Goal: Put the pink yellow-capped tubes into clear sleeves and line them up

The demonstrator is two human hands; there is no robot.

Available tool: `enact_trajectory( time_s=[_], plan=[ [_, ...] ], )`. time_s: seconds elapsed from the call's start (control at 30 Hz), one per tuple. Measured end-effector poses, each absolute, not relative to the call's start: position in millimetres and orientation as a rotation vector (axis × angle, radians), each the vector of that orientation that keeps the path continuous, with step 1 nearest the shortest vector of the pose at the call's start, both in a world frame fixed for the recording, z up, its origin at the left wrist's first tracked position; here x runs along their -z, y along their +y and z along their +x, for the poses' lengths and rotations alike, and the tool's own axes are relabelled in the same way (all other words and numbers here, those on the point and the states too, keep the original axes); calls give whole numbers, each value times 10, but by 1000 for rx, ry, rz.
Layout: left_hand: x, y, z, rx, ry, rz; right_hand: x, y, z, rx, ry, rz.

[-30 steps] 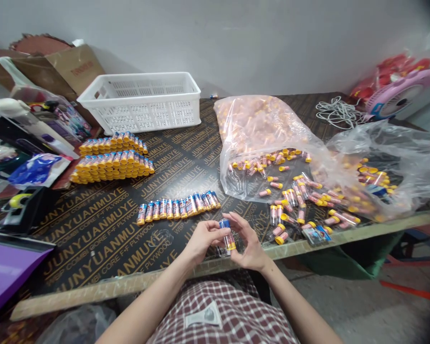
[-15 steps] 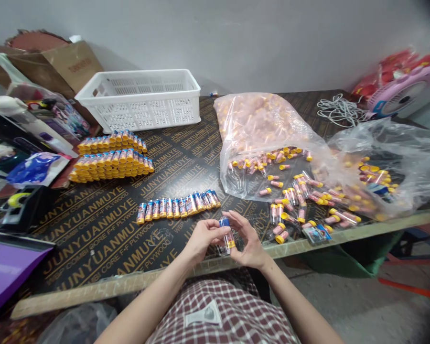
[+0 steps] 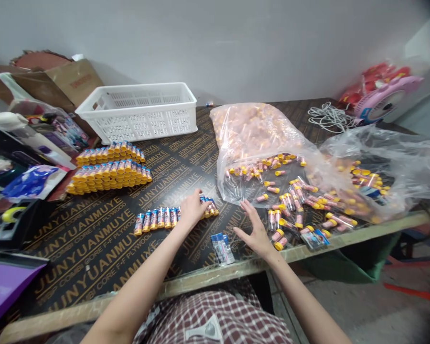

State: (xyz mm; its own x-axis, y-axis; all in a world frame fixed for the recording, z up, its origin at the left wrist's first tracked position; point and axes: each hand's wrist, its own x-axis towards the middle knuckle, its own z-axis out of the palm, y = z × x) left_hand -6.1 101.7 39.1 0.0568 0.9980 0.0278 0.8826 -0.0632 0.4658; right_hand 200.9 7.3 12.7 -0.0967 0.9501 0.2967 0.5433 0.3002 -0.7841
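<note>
My left hand (image 3: pixel 193 209) reaches over a row of labelled tubes (image 3: pixel 155 219), blue at the top and yellow at the bottom. Its fingers are bent around a tube within the row, mostly hidden by the hand. My right hand (image 3: pixel 254 233) is open above the table, fingers apart, holding nothing. Between my forearms, near the table edge, lie flat printed labels (image 3: pixel 222 248). Just right of my right hand are loose clear tubes (image 3: pixel 271 220) with yellow caps and pink contents.
A large plastic bag (image 3: pixel 258 126) full of tubes spills onto the dark plywood table (image 3: pixel 179 162). A second clear bag (image 3: pixel 397 157) lies to the right. Stacked labelled tubes (image 3: pixel 107 174) stand before a white basket (image 3: pixel 139 117). A cable (image 3: pixel 331 117) and pink fan (image 3: pixel 383 102) sit back right.
My hands have parted from the tube they both held near the table edge. The left moved up and left to the row; the right opened and shifted right. The flat labels are now uncovered.
</note>
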Motion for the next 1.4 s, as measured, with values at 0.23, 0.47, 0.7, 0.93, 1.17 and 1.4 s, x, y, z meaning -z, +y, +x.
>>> enact_trajectory(
  time_s=[0.23,0.47,0.7,0.93,1.17,1.4],
  plan=[
    [-469,818,-224,-578,1959,2053,116,635,2715,-53,-1904,-1858],
    [-188,177,-173,-414,1551,2036,94,863,2916,-83,-2030,-1931],
    [77,95,-9,-372,1606,1987,-105,483,2447,-424,-2073,-1641],
    [27,55,-2,-390,1579,2000,-124,11,2052,-683,-1732,-1496],
    [29,4,-16,-549,1534,2044,-91,-197,1883,-839,-1521,-1432],
    [2,20,-50,-867,1353,1242,-223,-355,1836,-741,-1459,-1400]
  ],
)
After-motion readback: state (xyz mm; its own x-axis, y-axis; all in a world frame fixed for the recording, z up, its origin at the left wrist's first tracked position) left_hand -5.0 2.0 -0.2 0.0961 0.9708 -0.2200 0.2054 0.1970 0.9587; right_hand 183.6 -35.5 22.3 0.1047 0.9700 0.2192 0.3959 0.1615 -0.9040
